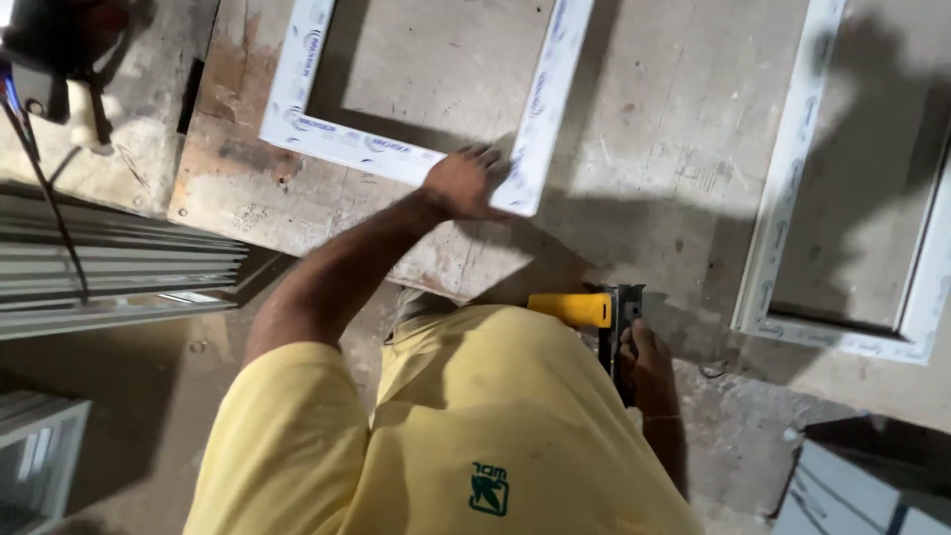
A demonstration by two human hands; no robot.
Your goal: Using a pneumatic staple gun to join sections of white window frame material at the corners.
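Observation:
My left hand (pixel 466 183) rests palm-down on the near corner of a white framed profile (pixel 342 139) lying flat on a worn wooden board (pixel 644 149). My right hand (pixel 642 355) grips a yellow and black nail gun (pixel 599 312) held low against my body, at the near edge of the board. My yellow shirt hides the lower part of the tool and most of my right arm.
A second white frame (pixel 783 198) lies on the board to the right. Stacked grey-white profiles (pixel 119 267) sit at the left, with a black cable (pixel 45 188) crossing them. More white pieces (pixel 852 485) stand at the lower right and lower left.

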